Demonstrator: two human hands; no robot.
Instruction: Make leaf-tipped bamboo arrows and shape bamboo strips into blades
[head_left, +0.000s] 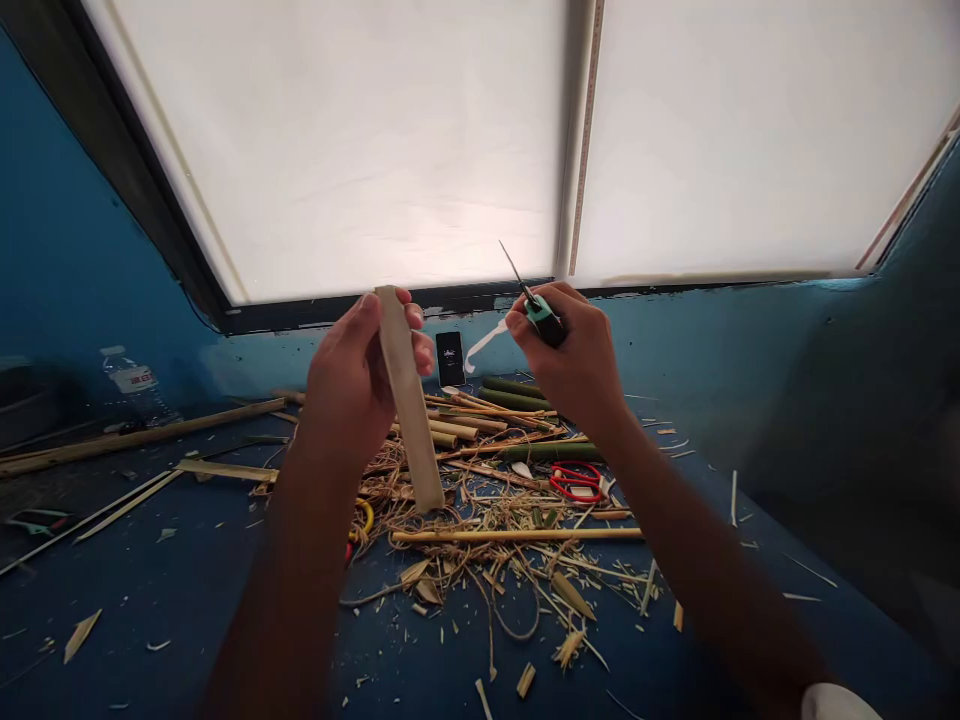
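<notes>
Beige flat strip (pixel 409 400) grasped in left hand (pixel 349 375), slender-bladed knife (pixel 541 316) in right hand (pixel 574 350).

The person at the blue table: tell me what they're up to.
The person holds a flat, pale strip upright in the left hand, with its lower end over the litter. The right hand grips a knife-like tool, blade pointing up and clear of the strip. On the blue table lie shavings, tangled fibres, bamboo-like pieces and red-handled scissors. A phone leans against the wall.
</notes>
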